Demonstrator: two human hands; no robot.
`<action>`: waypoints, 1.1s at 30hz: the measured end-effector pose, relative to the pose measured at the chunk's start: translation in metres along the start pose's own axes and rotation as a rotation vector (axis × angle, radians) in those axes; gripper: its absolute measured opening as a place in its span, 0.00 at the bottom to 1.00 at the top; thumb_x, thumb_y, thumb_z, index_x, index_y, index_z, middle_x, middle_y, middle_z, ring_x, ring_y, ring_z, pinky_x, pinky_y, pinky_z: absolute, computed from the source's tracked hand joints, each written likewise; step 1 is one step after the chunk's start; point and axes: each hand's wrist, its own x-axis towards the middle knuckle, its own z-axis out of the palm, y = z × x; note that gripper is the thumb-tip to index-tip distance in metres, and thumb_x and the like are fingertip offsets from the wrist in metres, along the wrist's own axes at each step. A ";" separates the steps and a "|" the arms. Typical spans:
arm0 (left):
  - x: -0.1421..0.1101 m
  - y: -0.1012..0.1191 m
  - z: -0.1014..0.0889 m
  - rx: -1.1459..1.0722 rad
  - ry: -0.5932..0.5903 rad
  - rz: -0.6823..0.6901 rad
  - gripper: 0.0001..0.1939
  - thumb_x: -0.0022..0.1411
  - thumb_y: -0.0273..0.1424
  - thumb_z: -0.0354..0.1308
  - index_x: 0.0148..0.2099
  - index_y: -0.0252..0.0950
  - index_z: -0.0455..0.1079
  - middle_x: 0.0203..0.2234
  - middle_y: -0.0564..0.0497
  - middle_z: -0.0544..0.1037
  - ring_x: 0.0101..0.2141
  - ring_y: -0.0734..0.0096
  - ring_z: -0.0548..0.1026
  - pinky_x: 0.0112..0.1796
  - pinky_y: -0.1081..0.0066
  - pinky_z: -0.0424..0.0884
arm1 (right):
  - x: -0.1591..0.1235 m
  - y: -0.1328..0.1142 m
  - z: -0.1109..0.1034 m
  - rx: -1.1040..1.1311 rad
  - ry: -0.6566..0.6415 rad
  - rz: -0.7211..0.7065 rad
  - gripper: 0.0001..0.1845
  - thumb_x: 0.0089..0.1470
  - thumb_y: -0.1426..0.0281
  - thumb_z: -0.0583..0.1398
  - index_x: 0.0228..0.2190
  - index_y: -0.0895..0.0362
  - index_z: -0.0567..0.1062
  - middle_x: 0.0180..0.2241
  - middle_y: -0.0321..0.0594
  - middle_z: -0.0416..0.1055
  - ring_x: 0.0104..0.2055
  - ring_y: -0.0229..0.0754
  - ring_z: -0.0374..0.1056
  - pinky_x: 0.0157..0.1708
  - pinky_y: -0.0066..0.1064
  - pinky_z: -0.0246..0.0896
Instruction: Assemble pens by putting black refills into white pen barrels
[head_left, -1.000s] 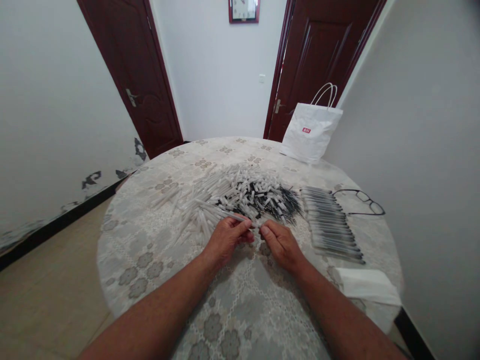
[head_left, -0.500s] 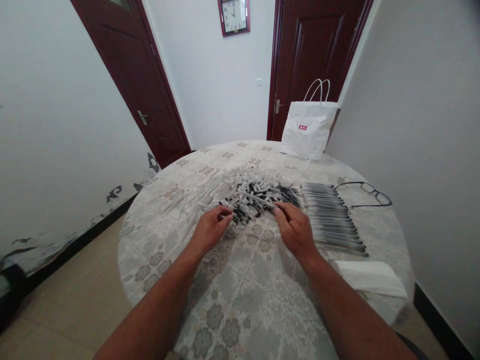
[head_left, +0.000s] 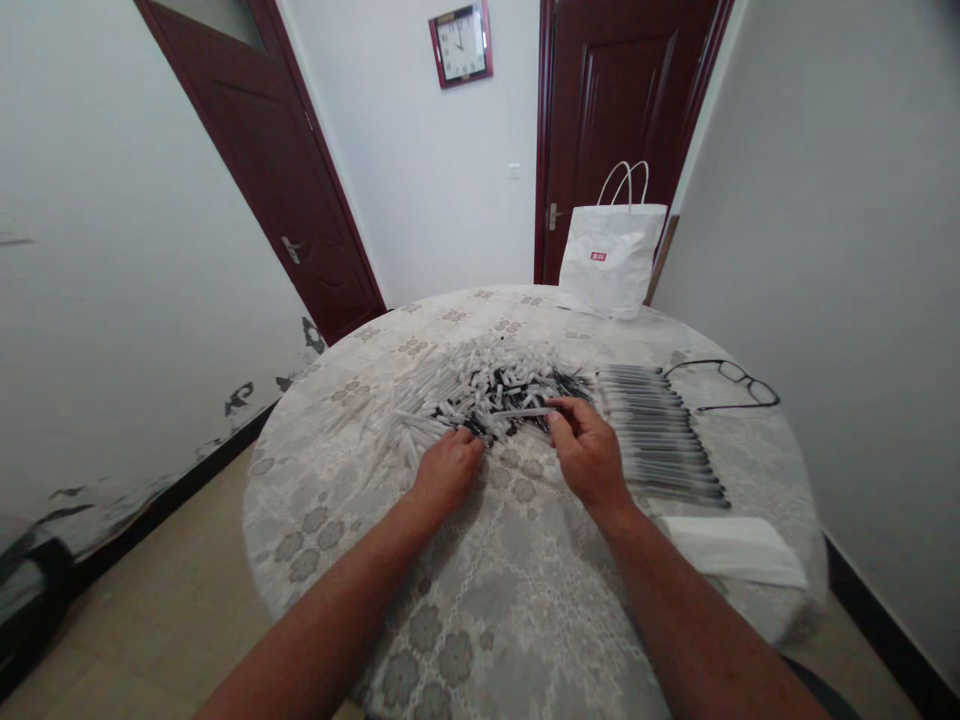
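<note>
A heap of loose pen parts (head_left: 442, 378), clear tubes with white and black pieces, lies in the middle of the table. My right hand (head_left: 589, 450) pinches a whitish pen barrel (head_left: 523, 412) at one end, its other end pointing left over the heap. At the heap's near edge, my left hand (head_left: 450, 468) is closed with its fingertips down among the small black parts (head_left: 474, 425); what they grip, if anything, is hidden. Right of my right hand lies a row of assembled-looking pens (head_left: 660, 435), side by side with dark tips.
The round table (head_left: 465, 620) has a patterned cloth. Eyeglasses (head_left: 739, 385) lie beyond the pen row, and a white folded packet (head_left: 735, 550) sits near my right forearm. A white paper bag (head_left: 611, 260) stands at the back right.
My left hand has moved right and nearer to me, fingers now down at the black parts. The barrel in my right hand has swung to nearly level. The view has shifted slightly.
</note>
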 end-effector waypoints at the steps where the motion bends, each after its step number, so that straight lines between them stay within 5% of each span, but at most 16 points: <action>1: 0.001 0.000 0.001 0.023 -0.003 0.011 0.10 0.67 0.27 0.49 0.41 0.37 0.73 0.40 0.42 0.75 0.43 0.57 0.72 0.41 0.63 0.67 | 0.000 0.000 0.000 0.003 -0.001 0.011 0.15 0.59 0.63 0.57 0.42 0.57 0.78 0.31 0.39 0.76 0.31 0.41 0.69 0.33 0.30 0.63; 12: -0.007 0.004 0.005 -0.035 0.035 0.086 0.08 0.65 0.25 0.50 0.41 0.36 0.71 0.39 0.42 0.74 0.42 0.59 0.72 0.44 0.63 0.68 | 0.001 0.007 0.003 0.215 -0.021 0.168 0.13 0.58 0.63 0.57 0.41 0.56 0.73 0.28 0.36 0.74 0.23 0.37 0.65 0.21 0.26 0.59; 17: -0.010 -0.007 -0.004 -0.683 0.281 -0.092 0.09 0.67 0.35 0.53 0.44 0.36 0.70 0.36 0.46 0.76 0.38 0.64 0.74 0.42 0.65 0.70 | 0.002 0.007 0.003 0.335 -0.037 0.226 0.11 0.57 0.64 0.57 0.40 0.56 0.71 0.28 0.36 0.73 0.23 0.36 0.65 0.18 0.24 0.60; 23: -0.001 -0.021 -0.005 -1.653 0.349 -0.312 0.15 0.60 0.39 0.63 0.45 0.35 0.71 0.35 0.48 0.79 0.34 0.67 0.78 0.35 0.67 0.75 | -0.003 0.009 0.009 0.372 -0.081 0.206 0.11 0.58 0.63 0.58 0.41 0.56 0.71 0.27 0.35 0.72 0.21 0.34 0.64 0.18 0.24 0.59; 33: -0.001 -0.027 -0.006 -2.140 0.301 -0.467 0.11 0.59 0.28 0.65 0.43 0.32 0.70 0.41 0.41 0.82 0.37 0.67 0.82 0.40 0.68 0.79 | -0.009 0.011 0.014 0.177 -0.167 0.177 0.14 0.59 0.60 0.60 0.41 0.57 0.72 0.30 0.40 0.76 0.22 0.36 0.65 0.21 0.27 0.61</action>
